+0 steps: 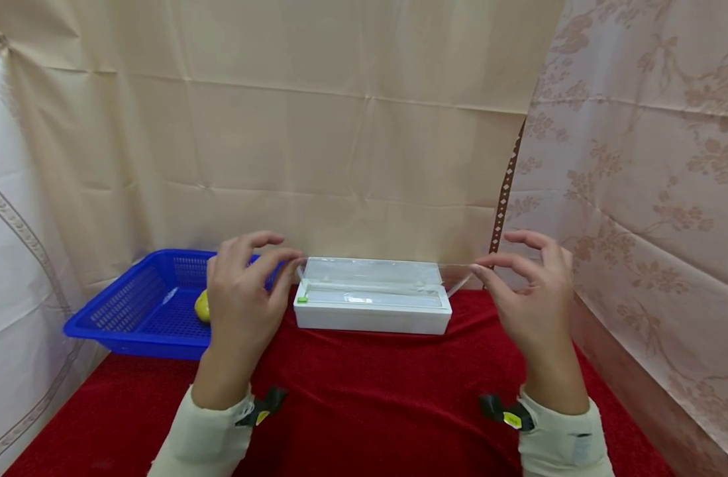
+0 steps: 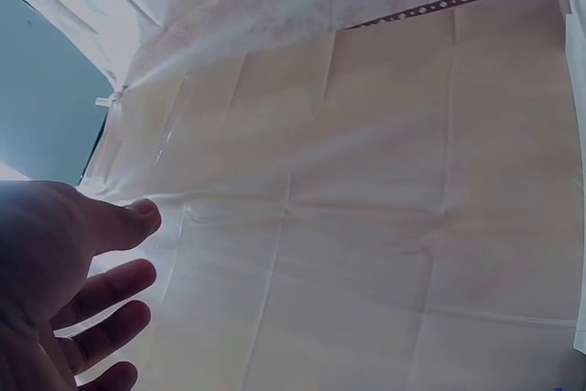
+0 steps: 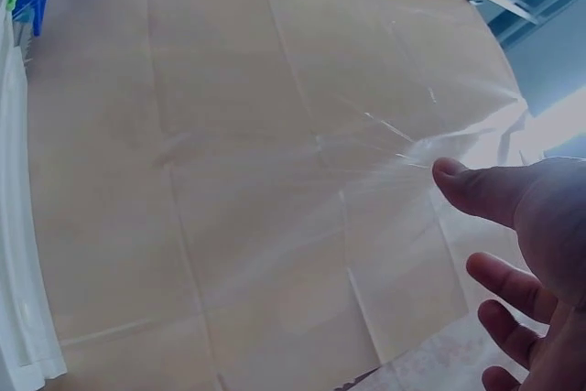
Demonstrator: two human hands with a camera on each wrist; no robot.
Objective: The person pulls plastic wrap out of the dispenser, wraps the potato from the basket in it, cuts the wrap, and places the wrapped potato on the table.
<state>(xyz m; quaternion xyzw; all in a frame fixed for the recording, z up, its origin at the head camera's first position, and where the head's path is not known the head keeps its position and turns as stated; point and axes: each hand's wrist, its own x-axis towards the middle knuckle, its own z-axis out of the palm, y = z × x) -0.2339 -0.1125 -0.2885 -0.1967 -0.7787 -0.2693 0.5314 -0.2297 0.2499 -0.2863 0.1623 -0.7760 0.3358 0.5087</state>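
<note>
A white cling film dispenser box (image 1: 372, 321) with a clear lid raised at its back stands on the table, a small green slider (image 1: 302, 300) at its left end. Clear cling film (image 1: 459, 283) stretches up from the box between the two hands. At the film's left edge, my left hand (image 1: 241, 285) pinches it between thumb and index finger. My right hand (image 1: 533, 295) pinches the opposite edge in the same way. In the right wrist view, shiny creases of film (image 3: 389, 125) run to the thumb. The left wrist view shows the left hand (image 2: 87, 290) with its other fingers loosely bent.
On the left, a blue plastic basket (image 1: 137, 348) holds a yellow fruit (image 1: 203, 307), partly hidden behind the left hand. Red cloth (image 1: 364, 397) covers the table. A beige curtain (image 1: 340, 146) hangs behind, and a patterned pink curtain (image 1: 656, 199) closes the right side.
</note>
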